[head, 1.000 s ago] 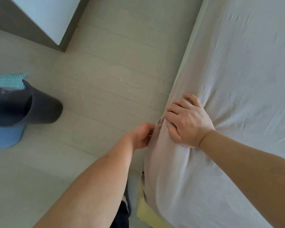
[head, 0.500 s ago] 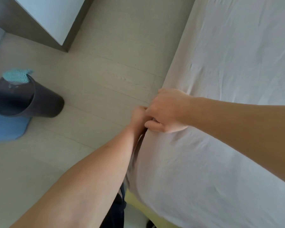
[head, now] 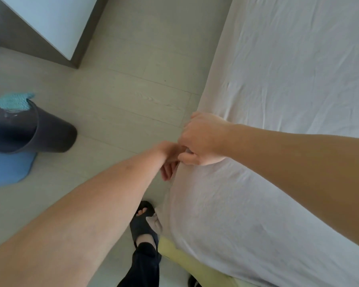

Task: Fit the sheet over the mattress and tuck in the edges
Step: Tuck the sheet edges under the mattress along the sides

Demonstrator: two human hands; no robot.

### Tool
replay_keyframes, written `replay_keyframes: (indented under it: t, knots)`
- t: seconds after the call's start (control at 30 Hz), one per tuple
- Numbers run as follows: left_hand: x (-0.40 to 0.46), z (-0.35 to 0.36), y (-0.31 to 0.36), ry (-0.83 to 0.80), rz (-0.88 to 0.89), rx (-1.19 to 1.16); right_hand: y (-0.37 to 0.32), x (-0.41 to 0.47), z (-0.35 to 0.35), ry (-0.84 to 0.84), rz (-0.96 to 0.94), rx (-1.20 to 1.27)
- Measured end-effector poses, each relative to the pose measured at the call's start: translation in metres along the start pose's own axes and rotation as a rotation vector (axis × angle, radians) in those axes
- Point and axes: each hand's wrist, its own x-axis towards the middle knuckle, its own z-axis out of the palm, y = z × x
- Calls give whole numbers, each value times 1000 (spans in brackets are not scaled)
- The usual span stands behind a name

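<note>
Pale floor [head: 133, 90] runs beside the mattress [head: 187, 257]; at its edge the right hand [head: 203, 139] pinches the sheet [head: 278, 79], left hand [head: 170, 160] touching alongside, its grip hidden.

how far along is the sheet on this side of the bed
Done: the sheet already covers the mattress top and drapes down its side, though wrinkled. In hand: the right hand grips the sheet at the edge while the left hand reaches down beside it. Left: near the corner, a loose sheet tip hangs out and yellow mattress shows, so that stretch still needs tucking.
</note>
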Motion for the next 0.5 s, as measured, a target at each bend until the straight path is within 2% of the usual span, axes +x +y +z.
replay_keyframes:
  t: [0.07, 0.13, 0.2, 0.27, 0.33, 0.37, 0.4, 0.5]
  knots:
    - [0, -15, -1, 157, -50, 311, -5, 2, 6, -11, 32, -16]
    - [-8, -25, 9, 297, 26, 459, -15, 1, 11, 62, 119, -15]
    - [-5, -35, 21, 426, 186, 243, -24, -7, 11, 134, 307, 32]
    - [1, -39, 30, 522, 352, -175, -37, -20, 14, 180, 506, 130]
    - [-7, -31, 44, 504, 454, -481, -46, -36, 15, 249, 761, 287]
    - [-8, -24, 46, 473, 495, -509, -50, -41, 19, 244, 887, 377]
    - [-13, -17, 51, 473, 547, -432, -52, -47, 19, 225, 1004, 444]
    - [-16, -9, 50, 599, 666, -129, -62, -49, 25, 168, 1099, 499]
